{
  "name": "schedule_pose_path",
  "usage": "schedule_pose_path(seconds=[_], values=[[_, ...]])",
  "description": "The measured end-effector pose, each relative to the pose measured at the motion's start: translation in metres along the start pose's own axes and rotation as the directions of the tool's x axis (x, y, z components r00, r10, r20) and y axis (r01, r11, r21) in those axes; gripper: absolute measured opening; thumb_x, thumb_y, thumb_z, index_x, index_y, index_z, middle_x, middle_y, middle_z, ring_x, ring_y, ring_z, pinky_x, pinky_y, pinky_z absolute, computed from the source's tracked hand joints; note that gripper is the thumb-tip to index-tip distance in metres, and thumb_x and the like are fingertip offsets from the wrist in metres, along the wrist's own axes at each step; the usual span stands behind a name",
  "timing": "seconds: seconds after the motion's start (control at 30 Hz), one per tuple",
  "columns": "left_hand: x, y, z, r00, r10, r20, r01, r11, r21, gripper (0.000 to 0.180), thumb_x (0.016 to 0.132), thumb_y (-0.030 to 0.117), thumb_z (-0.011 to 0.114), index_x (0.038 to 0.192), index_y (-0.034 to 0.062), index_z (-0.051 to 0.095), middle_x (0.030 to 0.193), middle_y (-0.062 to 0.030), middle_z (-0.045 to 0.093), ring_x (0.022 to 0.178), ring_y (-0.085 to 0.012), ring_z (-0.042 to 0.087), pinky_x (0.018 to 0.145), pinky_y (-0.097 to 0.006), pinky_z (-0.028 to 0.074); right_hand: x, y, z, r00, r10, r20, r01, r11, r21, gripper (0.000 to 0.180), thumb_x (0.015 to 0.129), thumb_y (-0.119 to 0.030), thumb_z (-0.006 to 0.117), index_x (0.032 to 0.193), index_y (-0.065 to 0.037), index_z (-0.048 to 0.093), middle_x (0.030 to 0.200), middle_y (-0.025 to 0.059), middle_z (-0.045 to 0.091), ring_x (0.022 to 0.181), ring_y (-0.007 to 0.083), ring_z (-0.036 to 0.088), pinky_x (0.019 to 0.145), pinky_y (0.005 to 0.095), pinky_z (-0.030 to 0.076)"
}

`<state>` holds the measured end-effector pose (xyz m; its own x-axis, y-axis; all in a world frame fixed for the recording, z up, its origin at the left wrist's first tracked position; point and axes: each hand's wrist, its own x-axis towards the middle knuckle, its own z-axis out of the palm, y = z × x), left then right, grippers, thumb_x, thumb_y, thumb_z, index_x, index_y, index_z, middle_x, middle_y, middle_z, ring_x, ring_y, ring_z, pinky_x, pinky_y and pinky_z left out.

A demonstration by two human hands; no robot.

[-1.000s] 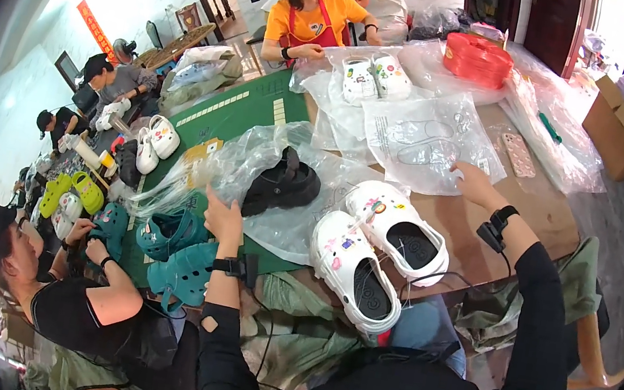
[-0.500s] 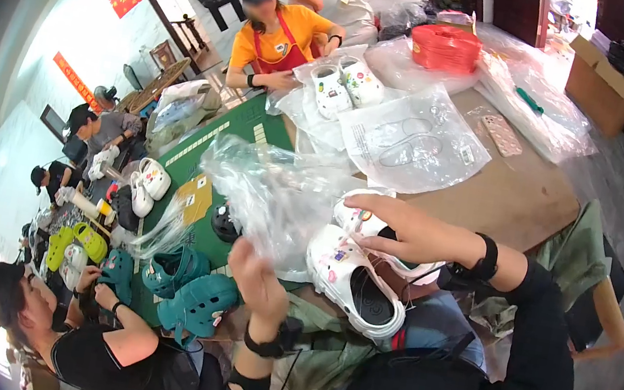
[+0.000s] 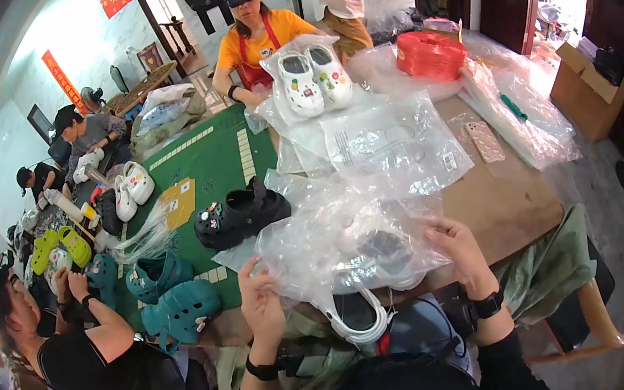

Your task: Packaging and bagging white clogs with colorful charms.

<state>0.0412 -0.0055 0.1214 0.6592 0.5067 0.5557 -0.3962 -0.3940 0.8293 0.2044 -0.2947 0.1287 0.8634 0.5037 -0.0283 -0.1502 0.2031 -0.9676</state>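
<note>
Holding a clear plastic bag [image 3: 353, 246] just below the middle of the frame, both hands pinch its edges: the left hand [image 3: 260, 301] grips the lower left edge with fingers curled onto the film, and the right hand [image 3: 463, 247] pinches the right edge between thumb and fingers. Through the film a white clog [image 3: 359, 309] shows, its rim poking out at the bag's lower side, right over the near edge of the surface [image 3: 491, 199]. A black watch [image 3: 487, 304] sits on the right wrist.

Just left of the bag, a pair of black clogs [image 3: 239, 215] with small charms rests on a green mat [image 3: 198, 169]. Lower left, teal clogs [image 3: 180, 309] lie near another person's forearm [image 3: 107, 330]. More empty clear bags [image 3: 394, 139] are spread above the held bag. At the upper middle, a person in an orange shirt [image 3: 260, 36] holds a bagged pair of white clogs [image 3: 314, 77]. A red roll [image 3: 430, 54] sits at the far end, and a cardboard box [image 3: 590, 88] stands on the floor at the upper right.
</note>
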Motion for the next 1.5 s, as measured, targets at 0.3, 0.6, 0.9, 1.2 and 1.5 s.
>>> schedule_pose_path(seconds=[0.3,0.6,0.9,1.2,1.5], values=[[0.004,0.005,-0.011,0.995,0.054,0.088,-0.078,0.952,0.295,0.046,0.068,-0.015,0.046,0.102,0.0068,0.068,0.135,-0.0196,0.039,0.099,-0.0234,0.052,0.085,-0.029,0.042,0.008,-0.007,-0.003,0.985,-0.086,-0.149,0.102,0.989,0.106,0.019,0.09,-0.019,0.055,0.095,-0.002,0.061,0.085,0.0031,0.063,0.074,0.0096,0.058,0.068,0.0227,0.047],[0.011,0.016,-0.008,0.904,-0.411,0.119,0.423,0.815,-0.397,0.046,0.089,0.01,0.052,0.131,-0.0019,0.037,0.115,-0.0126,0.057,0.08,-0.0122,0.061,0.053,-0.016,0.043,-0.003,-0.023,0.006,0.982,-0.142,-0.128,0.137,0.99,-0.044,0.022,0.093,-0.023,0.051,0.09,-0.003,0.06,0.08,0.0019,0.063,0.07,0.0071,0.056,0.066,0.0214,0.045],[0.014,0.001,-0.008,0.924,-0.369,-0.102,0.303,0.868,-0.393,0.014,0.091,0.012,0.053,0.097,-0.0002,0.055,0.091,-0.0048,0.061,0.077,-0.0084,0.055,0.068,-0.021,0.043,-0.004,-0.042,-0.01,0.849,-0.524,-0.073,0.405,0.733,-0.547,0.025,0.093,-0.024,0.051,0.09,-0.002,0.061,0.071,-0.0012,0.057,0.062,0.0058,0.052,0.056,0.0203,0.041],[0.016,0.011,-0.001,0.858,-0.399,-0.324,0.268,0.885,-0.381,0.019,0.095,0.017,0.047,0.103,0.0009,0.052,0.084,-0.0025,0.059,0.072,-0.0079,0.054,0.063,-0.022,0.044,0.009,-0.082,0.03,0.964,-0.235,-0.122,0.224,0.969,-0.103,0.029,0.094,-0.025,0.049,0.113,-0.005,0.057,0.059,-0.0022,0.057,0.04,0.0018,0.041,0.039,0.0171,0.031],[0.004,0.003,-0.012,0.976,-0.162,-0.147,0.164,0.986,0.006,0.039,0.088,-0.001,0.04,0.127,0.0012,0.045,0.076,-0.0065,0.063,0.062,-0.0097,0.056,0.061,-0.021,0.042,0.008,-0.085,0.056,0.697,-0.712,0.085,0.51,0.408,-0.758,0.051,0.071,-0.007,0.068,0.119,-0.004,0.052,0.119,0.0139,0.051,0.11,0.0266,0.049,0.093,0.0353,0.037]])
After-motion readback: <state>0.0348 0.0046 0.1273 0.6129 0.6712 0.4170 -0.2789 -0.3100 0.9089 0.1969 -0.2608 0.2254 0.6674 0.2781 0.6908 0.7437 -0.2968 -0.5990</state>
